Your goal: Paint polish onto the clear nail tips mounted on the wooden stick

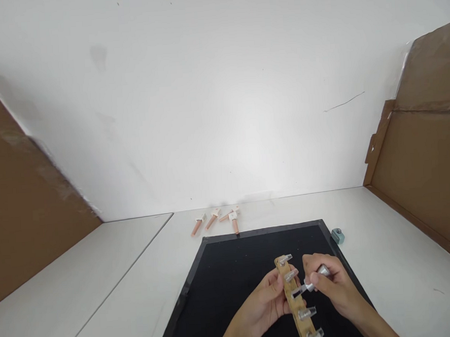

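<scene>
1. Wooden strip with a row of silver metal lugs seated in it sits between the two hands, held above the black mat and slanting away from the person.
2. Left hand wraps its fingers around the strip's left edge near the middle, closed firmly on it and holding it steady.
3. Right hand is just right of the strip, its fingers pinched together on a silver tool whose tip touches the third lug from the far end.
4. Judging by this pose, the step in hand is working on that middle lug, either tightening or seating it; which of the two cannot be told from here.
5. The next move would likely call for the left hand's firm grip on the strip while the right keeps the tool lined up with the lug, since a slip could knock it against its neighbours.
6. Beyond the hands, past the mat's far edge, four copper-coloured lugs with white tags lie on the white table.
7. Off to the right of the right hand, at the mat's far corner, sits a small teal block.
8. Brown cardboard panels stand at both sides of the table.
</scene>
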Action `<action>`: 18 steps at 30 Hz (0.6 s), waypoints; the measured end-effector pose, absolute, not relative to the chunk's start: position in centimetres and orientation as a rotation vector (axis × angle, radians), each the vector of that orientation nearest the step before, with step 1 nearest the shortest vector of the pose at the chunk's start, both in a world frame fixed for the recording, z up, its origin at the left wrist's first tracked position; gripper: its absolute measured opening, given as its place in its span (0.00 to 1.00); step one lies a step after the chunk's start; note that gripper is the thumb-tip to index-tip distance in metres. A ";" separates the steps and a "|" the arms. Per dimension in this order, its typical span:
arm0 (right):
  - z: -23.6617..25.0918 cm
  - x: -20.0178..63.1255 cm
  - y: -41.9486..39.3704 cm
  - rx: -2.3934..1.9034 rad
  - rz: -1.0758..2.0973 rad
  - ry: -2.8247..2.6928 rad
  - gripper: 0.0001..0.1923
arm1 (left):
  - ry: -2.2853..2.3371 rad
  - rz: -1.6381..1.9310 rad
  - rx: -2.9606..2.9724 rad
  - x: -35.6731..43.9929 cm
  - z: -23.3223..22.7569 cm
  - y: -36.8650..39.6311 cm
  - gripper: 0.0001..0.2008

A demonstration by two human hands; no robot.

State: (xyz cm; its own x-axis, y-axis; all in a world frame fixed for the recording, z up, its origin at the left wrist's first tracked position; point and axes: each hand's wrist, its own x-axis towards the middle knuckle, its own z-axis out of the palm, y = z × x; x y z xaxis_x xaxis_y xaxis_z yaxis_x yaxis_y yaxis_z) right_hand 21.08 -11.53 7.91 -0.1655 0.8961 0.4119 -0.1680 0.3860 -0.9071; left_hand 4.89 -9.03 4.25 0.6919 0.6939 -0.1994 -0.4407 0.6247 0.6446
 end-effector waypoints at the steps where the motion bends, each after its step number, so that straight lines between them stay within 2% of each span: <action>1: 7.9 21.1 -11.6 -0.713 1.086 -1.425 0.21 | 0.461 0.676 0.600 4.9 4.2 -9.0 0.19; 18: 7.2 21.6 -11.2 -0.735 0.969 -1.284 0.21 | 0.446 0.704 0.578 4.4 4.1 -9.3 0.19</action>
